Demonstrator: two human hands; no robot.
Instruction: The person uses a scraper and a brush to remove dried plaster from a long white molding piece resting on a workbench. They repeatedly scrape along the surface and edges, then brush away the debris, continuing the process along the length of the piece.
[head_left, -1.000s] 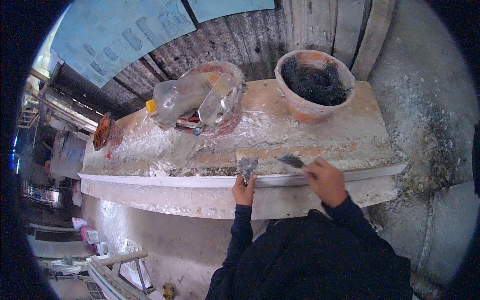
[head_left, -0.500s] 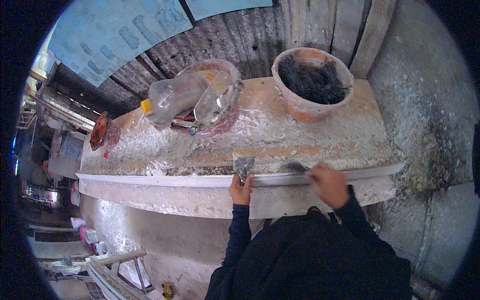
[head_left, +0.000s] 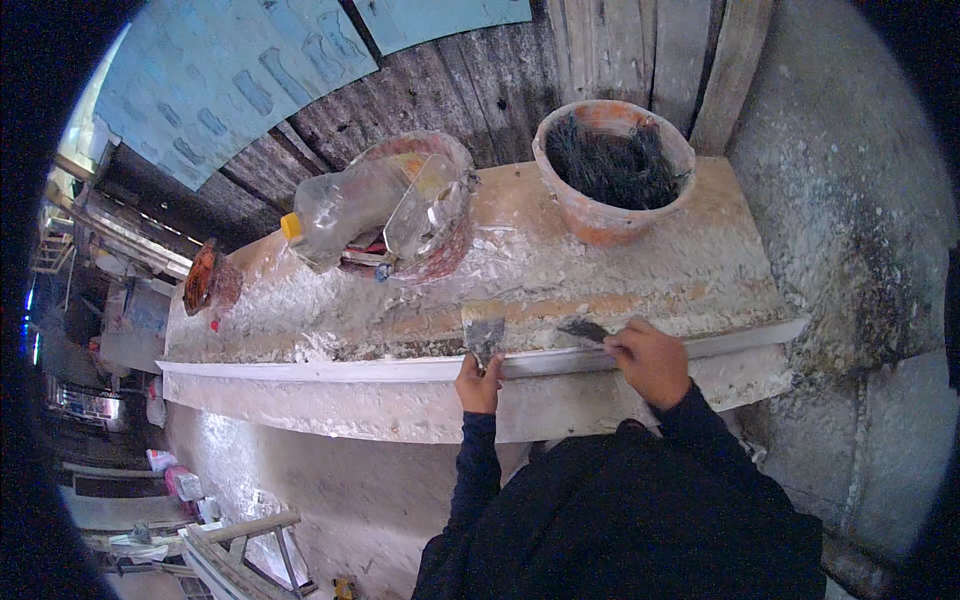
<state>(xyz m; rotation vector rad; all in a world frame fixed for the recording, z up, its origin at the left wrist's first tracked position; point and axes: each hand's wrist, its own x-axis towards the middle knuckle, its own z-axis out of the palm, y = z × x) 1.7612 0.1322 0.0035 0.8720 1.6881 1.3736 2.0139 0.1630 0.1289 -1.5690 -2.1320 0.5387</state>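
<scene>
My left hand [head_left: 479, 384] is closed round the handle of a wide putty knife [head_left: 486, 332], its blade upright with pale residue near the top. To its right, my right hand [head_left: 648, 361] grips a dark, narrow-bladed trowel [head_left: 583, 330] whose tip points left toward the putty knife. A small gap separates the two blades. Both tools are over the front part of the workbench, just beyond a long white strip of moulding [head_left: 400, 370] along its near edge. My fingers hide the trowel's handle.
A crusted tub [head_left: 455, 240] with a clear plastic bottle [head_left: 345, 210] in it stands at the back. Right of it, an orange bucket [head_left: 600, 228] holds dark fibres [head_left: 615, 165]. A small orange container [head_left: 203, 280] lies tipped at the left. Walls rise behind and right.
My right hand and its trowel were smeared by motion and now show sharply, slightly left of before. The left hand keeps its hold on the putty knife. The view has shifted a little.
</scene>
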